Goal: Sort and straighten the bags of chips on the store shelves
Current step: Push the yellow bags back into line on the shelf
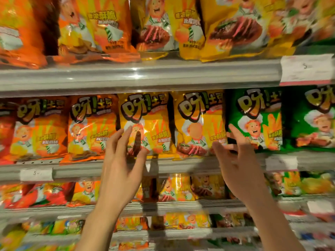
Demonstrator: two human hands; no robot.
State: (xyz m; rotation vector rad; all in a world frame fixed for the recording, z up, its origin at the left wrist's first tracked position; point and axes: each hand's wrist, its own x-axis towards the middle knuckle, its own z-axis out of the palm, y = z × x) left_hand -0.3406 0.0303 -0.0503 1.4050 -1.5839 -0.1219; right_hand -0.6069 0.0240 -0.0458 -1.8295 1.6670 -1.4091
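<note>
The middle shelf (pixel 181 165) carries upright chip bags in a row: two orange bags (pixel 92 124), two yellow bags (pixel 145 122) (pixel 199 122), then green bags (pixel 255 118). My left hand (pixel 121 160) is raised in front of the left yellow bag with its fingers spread and relaxed, holding nothing. My right hand (pixel 237 156) is up in front of the gap between the right yellow bag and the first green bag, fingers spread, its fingertips at the green bag's left edge. Whether either hand touches a bag is unclear.
The top shelf (pixel 137 75) holds orange and yellow bags (pixel 233 28) leaning forward over its edge. White price tags (pixel 306 69) (pixel 36 173) hang on the shelf rails. Lower shelves (pixel 163 205) hold more orange, yellow and green bags, blurred.
</note>
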